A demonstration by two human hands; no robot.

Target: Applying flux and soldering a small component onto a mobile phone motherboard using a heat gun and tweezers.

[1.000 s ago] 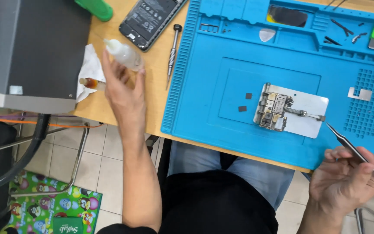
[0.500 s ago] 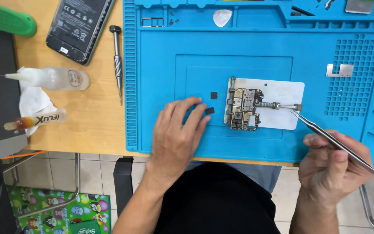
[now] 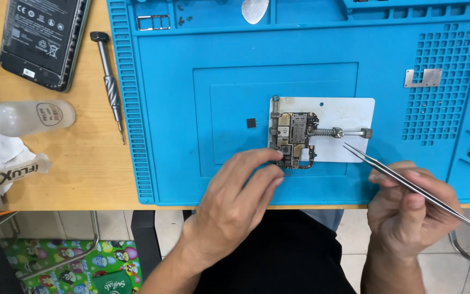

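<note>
Left hand [image 3: 235,204] open, fingers loose, fingertips touching lower left edge of 1 circuit board [image 3: 293,140] clamped on 1 white holder plate [image 3: 344,117], mid blue mat [image 3: 164,109]; board's lower corner hidden under fingers; right hand [image 3: 409,212] closed on 1 pair of tweezers [image 3: 409,185], tips just right of board; phone [image 3: 42,41] cut off at top; 1 screwdriver [image 3: 110,87]; 1 loose black chip [image 3: 251,123]; small parts at right edge too small to tell.

head view, single camera: looking steeply down from above the person's own lap, facing away from the body across the wooden table [image 3: 77,174] edge; sitting close over the blue work mat [image 3: 180,81], which is filling most of the frame; floor showing along the bottom.
</note>
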